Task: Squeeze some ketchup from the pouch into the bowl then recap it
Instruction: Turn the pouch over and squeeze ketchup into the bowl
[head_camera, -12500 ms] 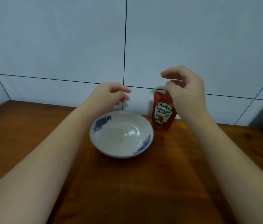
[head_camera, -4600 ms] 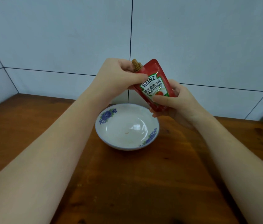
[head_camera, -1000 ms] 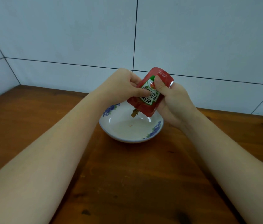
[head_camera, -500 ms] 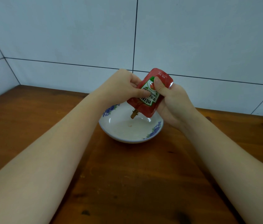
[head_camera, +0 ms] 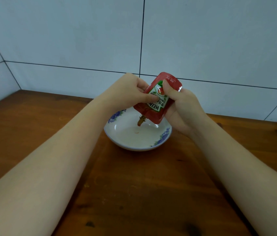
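Head view: we see the ketchup pouch (head_camera: 158,97) held upside down between both hands, directly above the bowl (head_camera: 161,138), which sits on the wooden table (head_camera: 134,193) just below and in front of the wrists. The left hand (head_camera: 127,92) is closed on the pouch's left edge, thumb pressed across the label; the right hand (head_camera: 182,106) wraps the right side, thumb on the upper face. The uncapped spout (head_camera: 141,120) points down between the hands, with a red bead of ketchup (head_camera: 139,124) at its tip and only a faint smear on the bowl floor. We judge the opening done and the squeezing barely begun; recapping remains. We cannot tell where the cap is.
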Demonstrator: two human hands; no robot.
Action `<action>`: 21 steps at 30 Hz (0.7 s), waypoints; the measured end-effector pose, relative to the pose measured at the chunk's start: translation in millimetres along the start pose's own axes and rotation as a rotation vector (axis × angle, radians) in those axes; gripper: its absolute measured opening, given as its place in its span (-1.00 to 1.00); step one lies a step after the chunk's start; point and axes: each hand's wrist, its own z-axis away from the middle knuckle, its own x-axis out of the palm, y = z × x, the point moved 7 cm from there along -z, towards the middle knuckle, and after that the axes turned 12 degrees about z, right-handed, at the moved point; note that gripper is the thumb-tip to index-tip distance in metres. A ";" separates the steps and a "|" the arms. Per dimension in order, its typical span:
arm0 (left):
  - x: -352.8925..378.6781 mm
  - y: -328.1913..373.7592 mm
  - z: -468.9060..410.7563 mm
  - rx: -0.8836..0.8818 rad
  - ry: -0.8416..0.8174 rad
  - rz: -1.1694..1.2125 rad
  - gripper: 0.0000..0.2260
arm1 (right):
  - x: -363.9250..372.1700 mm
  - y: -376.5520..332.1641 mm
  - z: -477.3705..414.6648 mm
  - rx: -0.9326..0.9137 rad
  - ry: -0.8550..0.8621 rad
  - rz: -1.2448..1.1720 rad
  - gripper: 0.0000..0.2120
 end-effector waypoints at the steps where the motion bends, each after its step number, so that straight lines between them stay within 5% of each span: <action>1: 0.0 0.2 0.0 -0.003 0.000 0.002 -0.81 | -0.4 0.6 -0.2 0.006 -0.001 -0.011 -0.63; 21: 1.4 1.9 1.3 0.016 -0.006 0.010 -0.85 | -2.9 -6.5 -3.1 -0.047 -0.029 0.072 -0.67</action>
